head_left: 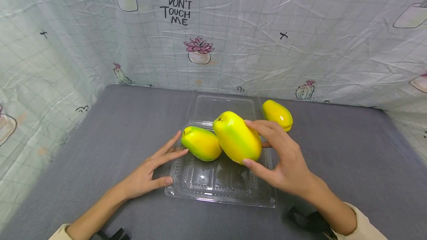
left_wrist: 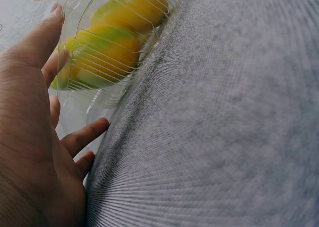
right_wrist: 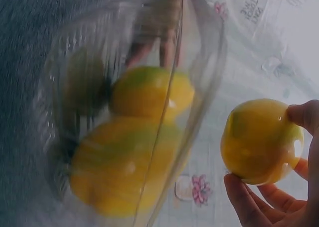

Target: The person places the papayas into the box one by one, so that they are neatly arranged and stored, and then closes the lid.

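Got a plump, glossy yellow-green fruit [head_left: 237,138] gripped in the right hand [head_left: 287,158], mid-frame, raised above an open clear plastic clamshell box [head_left: 220,192]. Got a second rounded yellow-green fruit [head_left: 201,144] in there, left of centre, with the left hand [head_left: 145,179] spread loosely beside it. See a shiny yellow third fruit [head_left: 277,114] upper right, on grey cloth [head_left: 343,151].

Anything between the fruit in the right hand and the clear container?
Nothing visible blocks the front of the clear container; its lid lies open behind. The second fruit occupies its rear left, close beside the held fruit, which hides the rear right in the head view.
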`<state>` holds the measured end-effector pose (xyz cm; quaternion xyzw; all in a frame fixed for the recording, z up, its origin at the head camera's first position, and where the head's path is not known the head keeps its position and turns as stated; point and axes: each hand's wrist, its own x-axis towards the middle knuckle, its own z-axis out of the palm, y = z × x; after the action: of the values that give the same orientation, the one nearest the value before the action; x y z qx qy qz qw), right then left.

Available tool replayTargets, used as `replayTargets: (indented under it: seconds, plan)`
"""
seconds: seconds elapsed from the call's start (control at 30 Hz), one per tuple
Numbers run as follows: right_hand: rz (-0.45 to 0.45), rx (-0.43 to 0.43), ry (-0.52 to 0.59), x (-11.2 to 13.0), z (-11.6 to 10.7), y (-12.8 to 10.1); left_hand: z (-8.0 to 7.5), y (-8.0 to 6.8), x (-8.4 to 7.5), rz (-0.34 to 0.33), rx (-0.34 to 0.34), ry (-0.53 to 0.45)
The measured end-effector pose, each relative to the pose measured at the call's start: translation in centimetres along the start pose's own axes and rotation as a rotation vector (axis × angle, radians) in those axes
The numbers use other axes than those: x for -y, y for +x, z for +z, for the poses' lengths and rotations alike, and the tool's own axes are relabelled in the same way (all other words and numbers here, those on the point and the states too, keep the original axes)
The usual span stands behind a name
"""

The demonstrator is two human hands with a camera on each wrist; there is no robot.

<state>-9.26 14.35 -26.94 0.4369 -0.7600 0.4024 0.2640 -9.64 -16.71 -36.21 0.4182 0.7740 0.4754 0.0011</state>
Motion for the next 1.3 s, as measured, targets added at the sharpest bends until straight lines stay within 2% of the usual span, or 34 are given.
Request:
replayTargets:
  seconds: [0.37,0.6,0.77,1.07,1.3]
  plan:
    - [0.042,0.053,0.104,0.9,2.0,-0.2,0.0,-0.1,0.1,-0.011,-0.003,0.010]
    - [0.020,0.081,0.148,0.9,3.4,-0.4,-0.1,-0.1,-0.1,-0.020,-0.003,0.027]
    - [0.018,0.103,0.114,0.0,4.6,-1.4,0.0,-0.3,0.4,-0.021,-0.005,0.020]
    - [0.018,0.160,0.056,-1.1,6.1,-2.4,0.3,-1.4,3.3,-0.023,0.001,0.049]
    - [0.001,0.192,0.049,-1.2,6.4,-2.4,0.3,-1.3,3.5,-0.026,0.004,0.049]
